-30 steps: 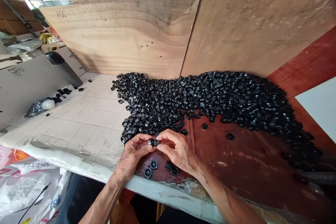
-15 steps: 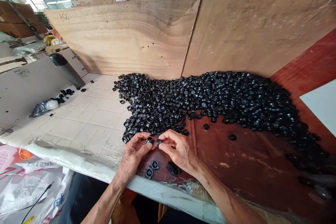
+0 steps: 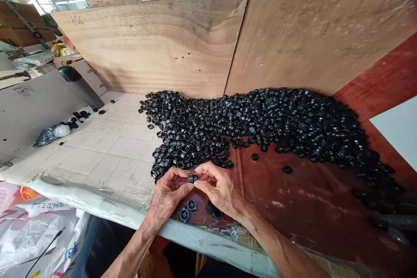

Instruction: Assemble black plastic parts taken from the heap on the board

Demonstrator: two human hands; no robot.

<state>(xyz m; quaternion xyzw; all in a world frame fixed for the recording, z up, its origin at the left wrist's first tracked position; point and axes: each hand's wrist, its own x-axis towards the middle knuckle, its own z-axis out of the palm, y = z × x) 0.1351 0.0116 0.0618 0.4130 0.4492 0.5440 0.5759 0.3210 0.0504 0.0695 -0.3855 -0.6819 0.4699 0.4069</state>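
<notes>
In the head view: pinched at the fingertips of the left grip (image 3: 167,189), a small black cylindrical fitting (image 3: 192,178), grasped at its other end by the right grip (image 3: 221,184). Held just above the near part of the counter (image 3: 280,208), between both thumbs and forefingers (one piece or two joined, cannot tell). Just below, near the padded edge: two black lobed knobs (image 3: 188,209), side by side, and farther right some black pieces (image 3: 214,210), partly hidden behind the right grip. Beyond the fingers, a broad heap of black plastic caps (image 3: 254,121), reaching back to the plywood panel (image 3: 156,47). In front of the heap, well apart from each other, two loose caps (image 3: 287,169). At far left, a grey bottle (image 3: 83,89) with a black lid, near a dark plastic bag (image 3: 44,136).
</notes>
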